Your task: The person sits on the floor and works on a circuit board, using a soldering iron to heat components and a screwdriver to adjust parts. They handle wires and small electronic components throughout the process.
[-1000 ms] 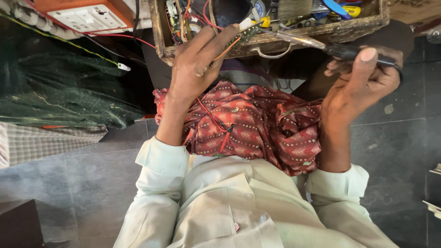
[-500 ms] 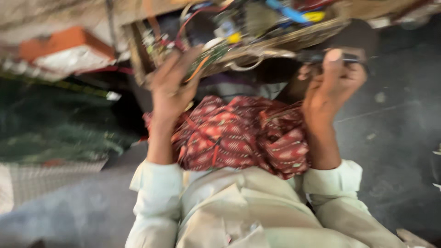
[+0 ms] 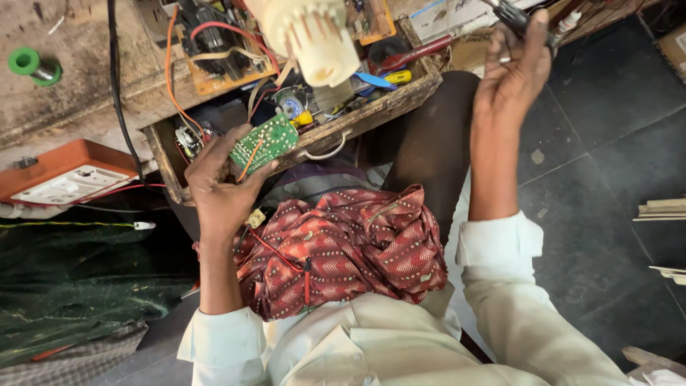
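My left hand [image 3: 223, 187] holds a small green circuit board [image 3: 263, 141] with orange and red wires trailing from it, just in front of an open wooden drawer [image 3: 371, 114]. Raised at the upper right, my right hand [image 3: 511, 75] grips a dark-handled tool [image 3: 516, 16]; its tip is out of view. A red patterned cloth [image 3: 343, 246] lies bunched on my lap between both forearms. A cream ribbed plastic part [image 3: 314, 36] stands above the drawer.
The drawer holds several boards, wires, a yellow and a blue tool. A green solder spool [image 3: 28, 63] rests on the worn bench at top left. An orange-edged switchboard [image 3: 61, 179] lies at left above dark green cloth [image 3: 78, 286]. Dark tiled floor [image 3: 607, 164] spreads to the right.
The view has swung so the drawer and bench show fully. My right hand has risen higher with the tool. My left hand has drawn the green board down and out of the drawer.
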`<control>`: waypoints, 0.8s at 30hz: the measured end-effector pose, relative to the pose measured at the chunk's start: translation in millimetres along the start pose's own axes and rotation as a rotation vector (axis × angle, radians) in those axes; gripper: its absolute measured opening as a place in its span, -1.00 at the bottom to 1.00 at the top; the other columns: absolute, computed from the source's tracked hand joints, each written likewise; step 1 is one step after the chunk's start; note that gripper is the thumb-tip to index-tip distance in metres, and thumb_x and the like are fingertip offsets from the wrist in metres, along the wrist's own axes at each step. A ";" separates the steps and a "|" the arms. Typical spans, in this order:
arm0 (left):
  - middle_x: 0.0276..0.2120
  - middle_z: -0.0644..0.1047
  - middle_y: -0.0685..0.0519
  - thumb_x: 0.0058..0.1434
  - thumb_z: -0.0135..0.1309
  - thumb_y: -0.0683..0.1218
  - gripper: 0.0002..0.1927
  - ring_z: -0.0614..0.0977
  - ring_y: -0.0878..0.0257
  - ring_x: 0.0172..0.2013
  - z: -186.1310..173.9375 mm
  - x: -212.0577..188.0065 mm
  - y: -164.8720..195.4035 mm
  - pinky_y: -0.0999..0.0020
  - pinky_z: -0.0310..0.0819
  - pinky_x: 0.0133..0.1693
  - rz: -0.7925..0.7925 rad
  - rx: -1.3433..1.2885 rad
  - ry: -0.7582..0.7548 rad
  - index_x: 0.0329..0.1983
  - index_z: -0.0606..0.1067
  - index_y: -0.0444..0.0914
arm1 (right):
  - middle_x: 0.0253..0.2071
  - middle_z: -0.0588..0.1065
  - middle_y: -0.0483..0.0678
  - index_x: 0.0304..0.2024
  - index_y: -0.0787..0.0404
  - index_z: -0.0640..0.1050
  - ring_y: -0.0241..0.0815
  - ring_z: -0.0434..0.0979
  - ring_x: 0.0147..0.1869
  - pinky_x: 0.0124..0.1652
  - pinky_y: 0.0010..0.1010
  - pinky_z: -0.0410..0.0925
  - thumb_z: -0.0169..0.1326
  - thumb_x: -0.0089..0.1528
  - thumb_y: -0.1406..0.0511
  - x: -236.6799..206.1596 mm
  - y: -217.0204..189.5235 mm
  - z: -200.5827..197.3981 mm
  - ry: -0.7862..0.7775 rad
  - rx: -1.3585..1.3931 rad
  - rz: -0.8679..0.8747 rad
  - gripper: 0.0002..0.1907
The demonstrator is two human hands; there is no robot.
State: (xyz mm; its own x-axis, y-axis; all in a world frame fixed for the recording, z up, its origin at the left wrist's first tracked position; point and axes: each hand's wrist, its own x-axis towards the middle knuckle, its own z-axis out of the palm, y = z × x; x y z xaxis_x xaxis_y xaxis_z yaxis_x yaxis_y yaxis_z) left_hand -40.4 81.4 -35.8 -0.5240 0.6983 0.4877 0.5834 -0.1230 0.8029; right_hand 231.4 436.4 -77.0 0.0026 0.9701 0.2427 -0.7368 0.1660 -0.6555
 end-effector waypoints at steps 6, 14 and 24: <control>0.00 0.61 -0.08 0.02 0.45 -0.31 -0.42 0.65 0.25 -0.03 -1.8 4.5 -0.2 0.40 0.56 0.04 -0.007 0.002 -0.016 0.15 0.54 -0.40 | -0.29 0.63 0.15 -0.15 0.44 0.53 -0.11 0.65 -0.29 -0.27 -0.38 0.54 0.29 0.29 0.22 26.0 24.6 -0.2 0.048 -0.014 -0.045 -0.63; -0.07 0.60 -0.03 0.04 0.46 -0.29 -0.43 0.63 0.31 -0.08 -2.4 6.2 -4.0 0.46 0.54 -0.02 -0.030 -0.003 -0.069 0.15 0.56 -0.38 | -0.33 0.63 0.12 -0.16 0.48 0.52 -0.11 0.66 -0.32 -0.28 -0.27 0.59 0.19 0.34 0.32 69.6 -11.3 -10.0 0.036 -0.271 -0.595 -0.74; -0.17 0.51 0.02 0.01 0.45 -0.27 -0.29 0.51 0.32 -0.23 -14.1 -0.9 -4.6 0.47 0.43 -0.21 0.086 0.063 0.023 0.28 0.50 -0.33 | -0.14 0.44 0.24 0.00 0.50 0.38 0.10 0.49 -0.13 -0.12 -0.30 0.38 0.11 0.44 0.25 124.0 27.7 -56.9 0.012 -1.145 -1.505 -0.63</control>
State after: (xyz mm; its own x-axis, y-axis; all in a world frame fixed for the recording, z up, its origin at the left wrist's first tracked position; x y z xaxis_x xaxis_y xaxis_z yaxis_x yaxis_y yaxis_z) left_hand -51.3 71.4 -35.1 -0.4836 0.6709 0.5622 0.6642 -0.1371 0.7349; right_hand 249.8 571.4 -105.7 0.1364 -0.0748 0.9878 0.6270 0.7785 -0.0276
